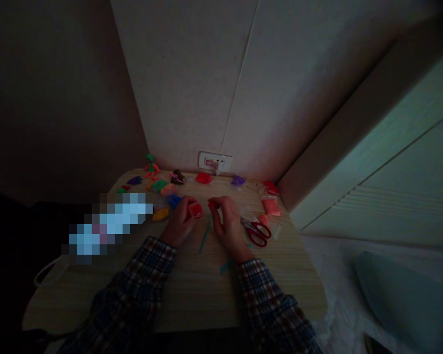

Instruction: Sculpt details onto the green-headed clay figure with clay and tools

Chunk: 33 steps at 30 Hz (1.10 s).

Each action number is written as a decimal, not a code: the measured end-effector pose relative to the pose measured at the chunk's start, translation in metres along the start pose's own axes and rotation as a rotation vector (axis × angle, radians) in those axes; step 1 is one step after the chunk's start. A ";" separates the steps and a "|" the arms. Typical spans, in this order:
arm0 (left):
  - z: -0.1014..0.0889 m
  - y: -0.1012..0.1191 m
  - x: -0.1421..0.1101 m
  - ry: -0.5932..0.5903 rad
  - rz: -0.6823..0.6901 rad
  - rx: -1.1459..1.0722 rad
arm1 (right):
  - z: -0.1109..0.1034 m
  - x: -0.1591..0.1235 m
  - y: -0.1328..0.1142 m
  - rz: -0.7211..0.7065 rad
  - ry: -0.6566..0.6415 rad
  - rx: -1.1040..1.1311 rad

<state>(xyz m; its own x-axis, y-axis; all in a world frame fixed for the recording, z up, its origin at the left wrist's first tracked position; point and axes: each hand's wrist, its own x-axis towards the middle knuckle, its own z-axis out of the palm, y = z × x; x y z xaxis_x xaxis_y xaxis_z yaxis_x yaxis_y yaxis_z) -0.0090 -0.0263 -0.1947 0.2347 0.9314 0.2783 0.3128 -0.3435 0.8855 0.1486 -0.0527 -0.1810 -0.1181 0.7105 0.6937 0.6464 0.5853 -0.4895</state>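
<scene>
The scene is dim. My left hand [180, 221] is closed round a lump of red clay [196, 210] over the wooden table [192, 290]. My right hand [227, 221] sits just to its right, fingers pinched on a small red bit [211, 204] near the lump. A thin teal stick [205, 235] lies on the table between my wrists. Red-handled scissors [257, 231] lie just right of my right hand. Both arms wear plaid sleeves.
Several clay pieces and packets in red, purple, green, orange and blue lie along the table's far side, with a small clay figure [151, 164] at the back left. A wall socket [214, 161] sits behind. A blurred patch covers the left.
</scene>
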 end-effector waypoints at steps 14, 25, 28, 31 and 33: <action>0.003 -0.004 -0.001 -0.066 -0.037 -0.084 | 0.001 -0.002 0.001 -0.028 -0.029 -0.016; 0.002 -0.001 0.001 0.000 -0.149 -0.278 | 0.001 -0.002 0.001 -0.008 -0.053 -0.013; 0.002 -0.005 0.002 -0.002 -0.182 -0.348 | 0.001 -0.004 0.002 -0.084 -0.136 -0.017; 0.003 -0.008 0.002 -0.013 -0.212 -0.421 | 0.000 -0.004 0.003 -0.139 -0.197 -0.038; 0.003 -0.009 0.002 -0.011 -0.221 -0.441 | 0.000 -0.004 0.003 -0.179 -0.225 -0.047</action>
<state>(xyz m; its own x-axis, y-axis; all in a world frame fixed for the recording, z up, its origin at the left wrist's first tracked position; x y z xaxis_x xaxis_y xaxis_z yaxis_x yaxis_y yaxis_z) -0.0082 -0.0215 -0.2031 0.2167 0.9741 0.0644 -0.0632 -0.0518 0.9967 0.1516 -0.0539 -0.1856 -0.3939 0.6696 0.6297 0.6341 0.6939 -0.3412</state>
